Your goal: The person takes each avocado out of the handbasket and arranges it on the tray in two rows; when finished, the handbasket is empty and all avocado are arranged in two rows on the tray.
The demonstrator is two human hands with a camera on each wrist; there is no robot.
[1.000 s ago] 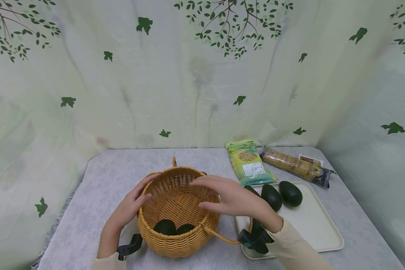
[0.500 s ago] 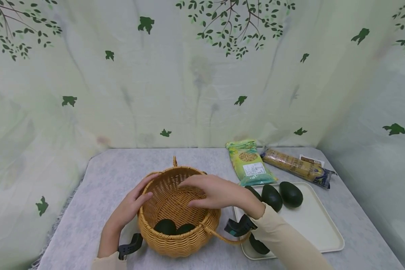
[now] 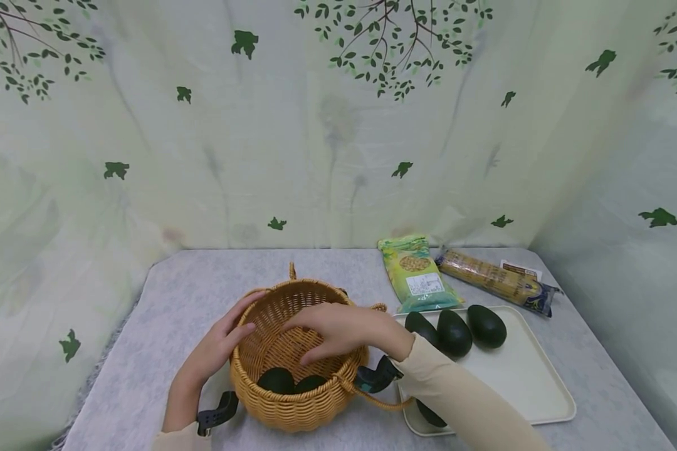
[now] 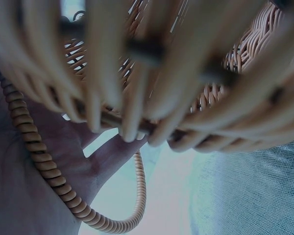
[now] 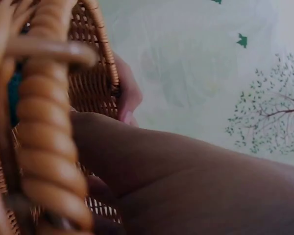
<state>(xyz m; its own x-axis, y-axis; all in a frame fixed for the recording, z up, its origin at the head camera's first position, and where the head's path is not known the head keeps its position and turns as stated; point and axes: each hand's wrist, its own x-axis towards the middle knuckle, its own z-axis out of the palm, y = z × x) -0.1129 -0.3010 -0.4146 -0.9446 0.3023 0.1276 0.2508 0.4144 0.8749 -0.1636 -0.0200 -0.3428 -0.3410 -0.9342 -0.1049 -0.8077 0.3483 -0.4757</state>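
Note:
A round wicker basket (image 3: 293, 410) stands tilted, its opening facing up and toward me. My left hand (image 3: 217, 344) grips its left rim, thumb over the inside and fingers along the outside. Over the right rim, my right hand (image 3: 333, 329) reaches into the basket, fingers loosely bent with nothing visible in them. Two dark green avocados (image 3: 275, 380) lie at the basket's near side, below that hand. In the left wrist view a coiled wicker handle (image 4: 54, 176) crosses the left palm. In the right wrist view the right hand (image 5: 186, 181) is behind a thick handle (image 5: 49, 127).
Right of the basket is a white tray (image 3: 533, 388) bearing several avocados (image 3: 487, 326), one partly hidden by the right sleeve (image 3: 457, 394). Behind the tray lie a green-yellow food bag (image 3: 420, 275) and a long pack of noodles (image 3: 493, 279). A printed curtain (image 3: 327, 188) encloses the table.
My right hand has moved left and deeper into the basket, its sleeve now covering more of the tray. The left hand and the basket have stayed in place.

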